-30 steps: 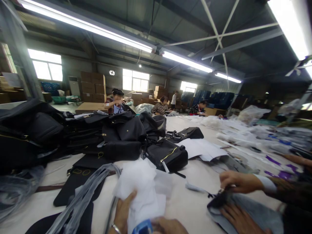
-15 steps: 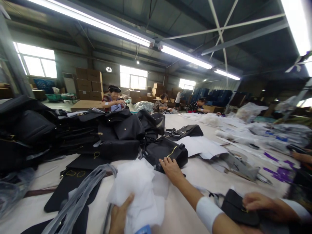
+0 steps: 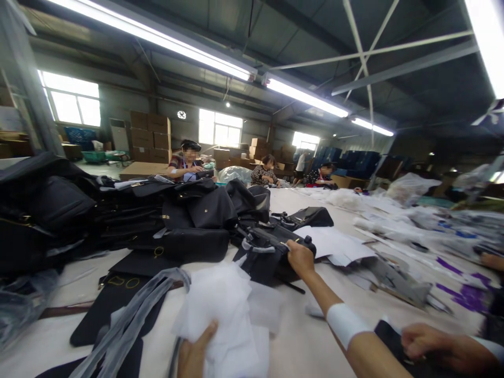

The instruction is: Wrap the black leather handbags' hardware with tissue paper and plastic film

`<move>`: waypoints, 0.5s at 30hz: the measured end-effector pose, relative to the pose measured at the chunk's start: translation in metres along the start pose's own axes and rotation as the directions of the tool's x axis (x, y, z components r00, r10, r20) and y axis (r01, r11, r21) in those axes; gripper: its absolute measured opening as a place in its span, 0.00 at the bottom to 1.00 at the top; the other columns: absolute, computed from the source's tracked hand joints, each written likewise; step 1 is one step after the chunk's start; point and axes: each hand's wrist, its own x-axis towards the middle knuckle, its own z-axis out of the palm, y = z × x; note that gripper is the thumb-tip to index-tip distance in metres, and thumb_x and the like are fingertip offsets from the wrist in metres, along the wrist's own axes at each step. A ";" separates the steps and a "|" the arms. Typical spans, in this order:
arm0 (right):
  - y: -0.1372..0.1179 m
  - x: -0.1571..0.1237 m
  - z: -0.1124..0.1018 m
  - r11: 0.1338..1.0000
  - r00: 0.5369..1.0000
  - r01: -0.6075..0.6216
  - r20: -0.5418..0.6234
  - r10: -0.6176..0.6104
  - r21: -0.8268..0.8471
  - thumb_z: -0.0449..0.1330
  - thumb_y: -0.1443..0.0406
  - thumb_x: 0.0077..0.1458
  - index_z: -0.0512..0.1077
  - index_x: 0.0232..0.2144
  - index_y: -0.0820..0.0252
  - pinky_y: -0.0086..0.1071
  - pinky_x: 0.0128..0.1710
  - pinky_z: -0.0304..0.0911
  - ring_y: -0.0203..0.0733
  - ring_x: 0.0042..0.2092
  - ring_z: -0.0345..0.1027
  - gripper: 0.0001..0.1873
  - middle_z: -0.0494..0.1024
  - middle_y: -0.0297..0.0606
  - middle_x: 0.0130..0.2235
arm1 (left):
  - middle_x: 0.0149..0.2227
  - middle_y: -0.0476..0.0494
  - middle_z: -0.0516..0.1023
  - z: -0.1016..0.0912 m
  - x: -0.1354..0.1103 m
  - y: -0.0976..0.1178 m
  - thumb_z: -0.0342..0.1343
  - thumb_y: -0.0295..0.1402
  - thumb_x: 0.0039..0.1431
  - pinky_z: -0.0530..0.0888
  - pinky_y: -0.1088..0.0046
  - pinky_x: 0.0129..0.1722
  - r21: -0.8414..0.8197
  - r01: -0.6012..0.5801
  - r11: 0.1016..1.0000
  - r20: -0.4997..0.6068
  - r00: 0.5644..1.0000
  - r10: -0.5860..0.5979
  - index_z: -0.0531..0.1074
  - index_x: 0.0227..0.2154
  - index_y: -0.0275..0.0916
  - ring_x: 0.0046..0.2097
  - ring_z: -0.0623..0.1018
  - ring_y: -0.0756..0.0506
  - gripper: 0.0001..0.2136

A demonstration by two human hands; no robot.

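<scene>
Left fingers [image 3: 210, 331] holding white sheets [image 3: 224, 299], co-worker's fingers [image 3: 294, 252] on black bag [image 3: 260, 265], bag pile [image 3: 212, 210] beyond

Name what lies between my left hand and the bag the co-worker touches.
White sheets lie between your left hand and the black bag; the head view shows it.

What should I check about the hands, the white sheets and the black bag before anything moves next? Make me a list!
1. Left hand on the white sheets: ok, thumb over them.
2. Fingers gripping underneath: cannot tell, hidden.
3. Right hand in place: cannot tell, out of view.
4. Sheets neatly lined up: not ok, edges uneven.
5. Black bag free of hands: not ok, a co-worker's hand touches it.
</scene>
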 end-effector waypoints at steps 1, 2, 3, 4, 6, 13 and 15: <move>0.001 0.000 -0.004 1.000 1.000 -0.026 -0.004 0.026 0.008 0.51 0.68 0.62 0.73 0.40 0.58 0.31 0.32 0.56 0.42 0.36 0.73 0.10 0.79 0.39 0.35 | 0.51 0.31 0.78 0.000 0.001 -0.002 0.69 0.35 0.44 0.66 0.53 0.60 -0.011 -0.006 1.000 0.009 1.000 0.007 0.72 0.46 0.32 0.56 0.74 0.33 0.26; 0.002 -0.001 -0.008 0.999 0.999 -0.042 -0.008 0.042 0.018 0.51 0.67 0.62 0.73 0.40 0.57 0.31 0.31 0.54 0.42 0.36 0.73 0.11 0.79 0.39 0.34 | 0.51 0.31 0.78 0.001 0.002 -0.003 0.69 0.35 0.44 0.66 0.53 0.60 -0.032 -0.014 0.999 0.019 1.000 0.014 0.72 0.47 0.33 0.56 0.74 0.33 0.26; 0.003 -0.004 -0.012 0.998 0.999 -0.050 -0.013 0.050 0.028 0.50 0.66 0.62 0.73 0.40 0.56 0.31 0.30 0.53 0.42 0.36 0.73 0.12 0.79 0.39 0.34 | 0.51 0.32 0.78 0.002 0.003 -0.005 0.69 0.34 0.45 0.67 0.53 0.59 -0.062 -0.021 0.998 0.028 0.999 0.023 0.71 0.48 0.34 0.56 0.74 0.34 0.26; 0.003 -0.007 -0.015 0.998 0.998 -0.053 -0.017 0.054 0.039 0.49 0.65 0.63 0.73 0.40 0.55 0.31 0.30 0.52 0.43 0.36 0.73 0.12 0.80 0.39 0.34 | 0.51 0.33 0.78 0.003 0.004 -0.006 0.69 0.34 0.45 0.68 0.54 0.59 -0.094 -0.029 0.995 0.039 0.999 0.033 0.71 0.48 0.34 0.55 0.74 0.34 0.26; 0.004 -0.015 -0.021 0.996 0.998 -0.063 -0.023 0.064 0.056 0.48 0.63 0.64 0.73 0.40 0.54 0.31 0.30 0.51 0.43 0.36 0.73 0.13 0.80 0.39 0.34 | 0.49 0.34 0.79 0.005 0.003 -0.007 0.69 0.33 0.45 0.69 0.55 0.58 -0.149 -0.041 0.988 0.056 0.997 0.050 0.71 0.48 0.35 0.55 0.75 0.35 0.25; 0.020 -0.019 -0.031 0.972 0.975 -0.222 -0.006 0.223 0.071 0.49 0.63 0.61 0.74 0.38 0.58 0.31 0.28 0.50 0.46 0.35 0.74 0.14 0.80 0.44 0.34 | 0.47 0.34 0.81 0.000 -0.002 -0.007 0.69 0.34 0.44 0.69 0.52 0.57 -0.091 -0.092 0.992 0.022 0.995 0.094 0.74 0.43 0.35 0.54 0.76 0.33 0.21; 0.025 -0.012 -0.033 0.958 0.960 -0.277 -0.009 0.279 0.076 0.49 0.61 0.61 0.73 0.39 0.58 0.32 0.28 0.52 0.47 0.35 0.74 0.14 0.80 0.46 0.34 | 0.45 0.33 0.81 -0.002 -0.003 -0.006 0.69 0.35 0.43 0.68 0.51 0.58 -0.082 -0.102 0.991 -0.007 0.995 0.101 0.75 0.39 0.34 0.54 0.75 0.31 0.19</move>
